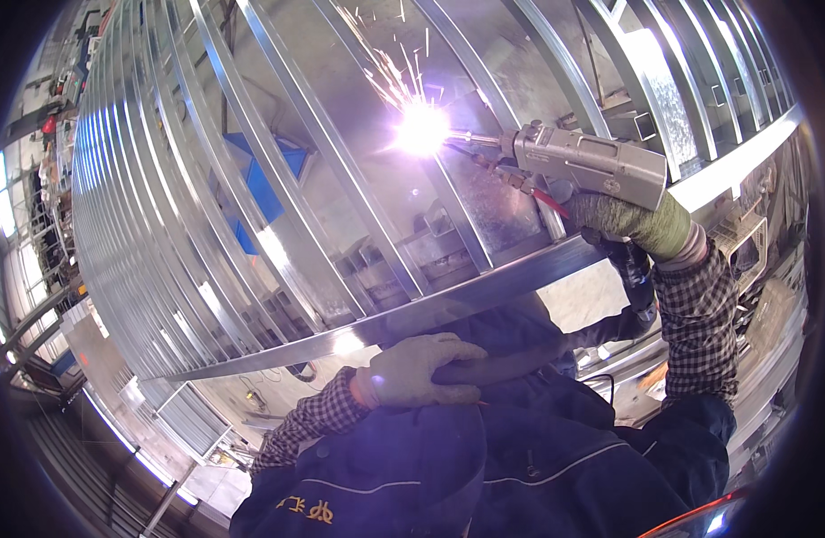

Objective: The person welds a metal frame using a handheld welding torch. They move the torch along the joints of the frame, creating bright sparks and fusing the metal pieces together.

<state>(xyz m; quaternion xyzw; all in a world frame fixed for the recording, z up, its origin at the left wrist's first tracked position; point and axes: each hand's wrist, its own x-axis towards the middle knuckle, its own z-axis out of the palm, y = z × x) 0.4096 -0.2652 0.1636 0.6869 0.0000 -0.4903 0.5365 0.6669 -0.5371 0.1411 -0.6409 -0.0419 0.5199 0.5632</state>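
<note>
My right hand (634,224), in a grey-green glove, is wrapped around the grip of a grey metal handheld welding gun (591,164). Its nozzle points left, and a blinding white-violet glare with sparks (421,130) at the tip hides the spot being worked on. Below the glare runs one of the shiny metal bars of a large frame (462,215). My left hand (421,369), also gloved, is held against my dark blue work clothes, its fingers and thumb around a thick dark hose (511,363) leading from the gun.
Many parallel bars (327,179) span the frame, meeting a long edge rail (466,303) between me and the work. Beneath the bars lies a blue object (262,188). A light plastic crate (746,247) stands at the right, and a ribbed panel (193,420) lies at the lower left.
</note>
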